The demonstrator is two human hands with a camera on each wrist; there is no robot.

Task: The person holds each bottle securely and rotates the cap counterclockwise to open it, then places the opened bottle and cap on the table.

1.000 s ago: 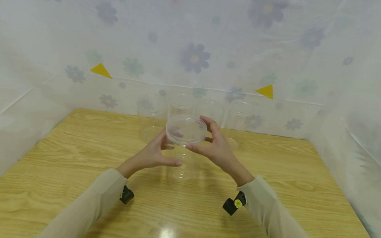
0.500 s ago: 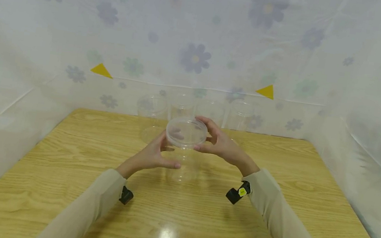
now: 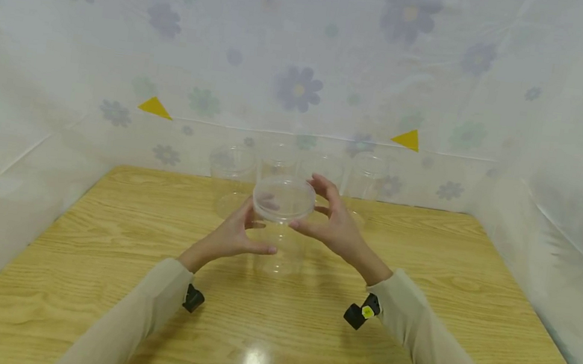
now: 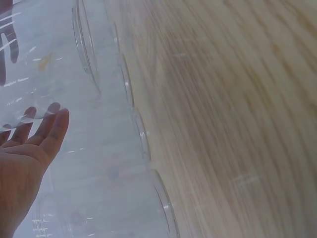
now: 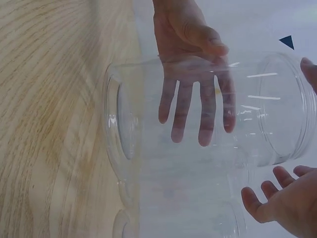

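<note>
A clear plastic jar (image 3: 277,247) stands upright on the wooden table (image 3: 94,279), near the middle. A clear round lid (image 3: 283,198) sits on its mouth. My left hand (image 3: 238,233) holds the jar's body from the left, fingers behind it and thumb in front. In the right wrist view those fingers of the left hand (image 5: 173,25) show through the jar (image 5: 148,148). My right hand (image 3: 332,223) is curled round the lid's rim, thumb at the front and fingers at the back. The right wrist view shows the right hand (image 5: 282,203) at the lid (image 5: 292,109). The left hand (image 4: 25,153) appears at the lower left of its wrist view.
Several empty clear jars (image 3: 233,169) stand in a row along the table's back edge, one at the right end (image 3: 365,176). Floral plastic sheeting walls the table on three sides, with yellow triangles (image 3: 154,107) (image 3: 407,138) on the back wall.
My right wrist swung up and away around the lid, then came back down toward me. The left hand and the jar stayed in place.
</note>
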